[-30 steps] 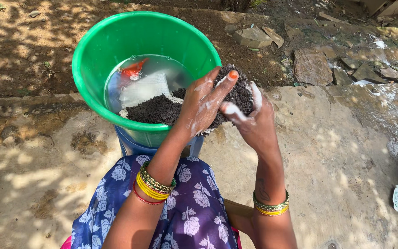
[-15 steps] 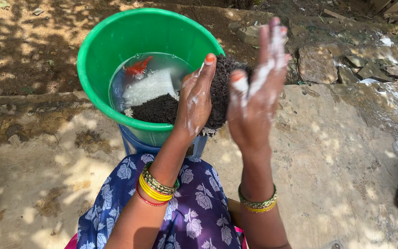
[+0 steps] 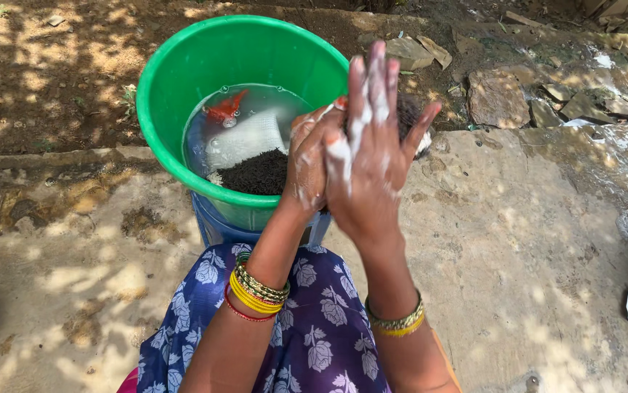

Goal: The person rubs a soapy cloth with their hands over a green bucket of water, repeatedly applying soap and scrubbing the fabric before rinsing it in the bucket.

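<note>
The right hand (image 3: 372,156) stands upright with soapy fingers (image 3: 376,80) spread, flat against the left hand (image 3: 310,164) — whose fingers clutch the dark cloth (image 3: 259,173), trailing leftward from them into the green tub (image 3: 183,80).

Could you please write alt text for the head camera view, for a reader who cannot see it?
Two soapy hands, the left hand and the right hand, press a dark wet cloth over the rim of a green tub holding water. The tub stands outdoors by a stone slab; the person wears bangles and a blue flowered dress.
</note>
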